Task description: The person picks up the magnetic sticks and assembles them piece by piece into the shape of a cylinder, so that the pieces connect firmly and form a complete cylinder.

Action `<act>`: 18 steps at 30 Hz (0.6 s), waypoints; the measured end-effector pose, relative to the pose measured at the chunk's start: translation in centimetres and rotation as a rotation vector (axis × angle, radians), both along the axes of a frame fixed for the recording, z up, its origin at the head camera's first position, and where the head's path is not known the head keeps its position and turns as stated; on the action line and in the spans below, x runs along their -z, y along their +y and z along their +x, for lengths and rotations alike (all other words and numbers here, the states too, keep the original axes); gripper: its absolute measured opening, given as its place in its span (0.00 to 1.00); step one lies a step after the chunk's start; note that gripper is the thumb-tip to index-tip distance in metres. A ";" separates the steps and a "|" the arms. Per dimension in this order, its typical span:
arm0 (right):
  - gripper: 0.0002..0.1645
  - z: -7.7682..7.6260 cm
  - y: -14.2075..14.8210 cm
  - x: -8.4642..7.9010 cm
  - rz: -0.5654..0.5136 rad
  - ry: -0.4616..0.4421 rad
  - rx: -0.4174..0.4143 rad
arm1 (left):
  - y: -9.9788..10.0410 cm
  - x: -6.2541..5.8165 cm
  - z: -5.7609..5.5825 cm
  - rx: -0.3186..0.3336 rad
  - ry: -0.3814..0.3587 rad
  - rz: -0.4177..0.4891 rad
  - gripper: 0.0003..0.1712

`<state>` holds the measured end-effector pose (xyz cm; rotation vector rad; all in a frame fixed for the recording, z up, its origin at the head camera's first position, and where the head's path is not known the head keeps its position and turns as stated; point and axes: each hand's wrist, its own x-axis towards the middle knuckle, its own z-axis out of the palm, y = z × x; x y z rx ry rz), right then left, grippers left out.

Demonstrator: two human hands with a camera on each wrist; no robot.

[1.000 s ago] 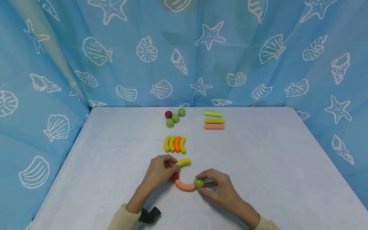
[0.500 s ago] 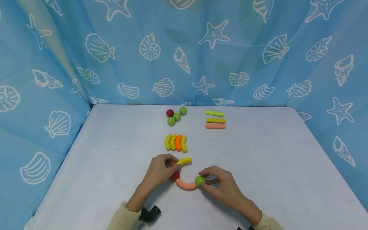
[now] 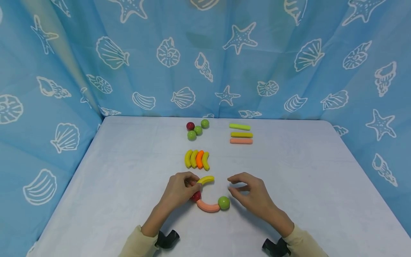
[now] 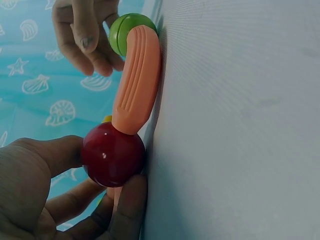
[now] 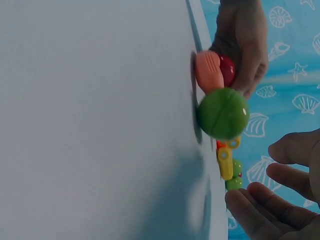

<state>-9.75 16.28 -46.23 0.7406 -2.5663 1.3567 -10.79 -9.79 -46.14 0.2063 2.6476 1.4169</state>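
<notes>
My left hand (image 3: 179,189) grips a glossy red ball (image 4: 114,154), with the thumb on one side and fingers on the other. A curved salmon-pink rod (image 3: 208,207) runs from this ball to a green ball (image 3: 224,202), forming an arc on the table. Beyond the fingertips a curved yellow rod (image 3: 207,179) sticks out; its near end is hidden by the hand. In the left wrist view a bit of another pinkish piece shows behind the fingers. To the right of the green ball, apart from it, hovers my right hand (image 3: 252,192), fingers spread and holding nothing.
Farther back lie several curved rods (image 3: 194,159), yellow and orange, side by side. Behind them sit a dark red ball (image 3: 190,126) and three green balls (image 3: 192,135). Straight lime, yellow and pink rods (image 3: 241,135) lie to their right. A shell-patterned blue curtain (image 3: 205,71) borders the white table (image 3: 308,178).
My right hand has let go of the green ball and moved up and to the right. The ball stays at the pink rod's end. My left hand keeps its hold.
</notes>
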 end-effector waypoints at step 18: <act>0.15 -5.1 -1.2 -0.8 0.036 0.012 0.065 | -0.3 0.2 -0.1 0.007 -0.005 0.018 0.07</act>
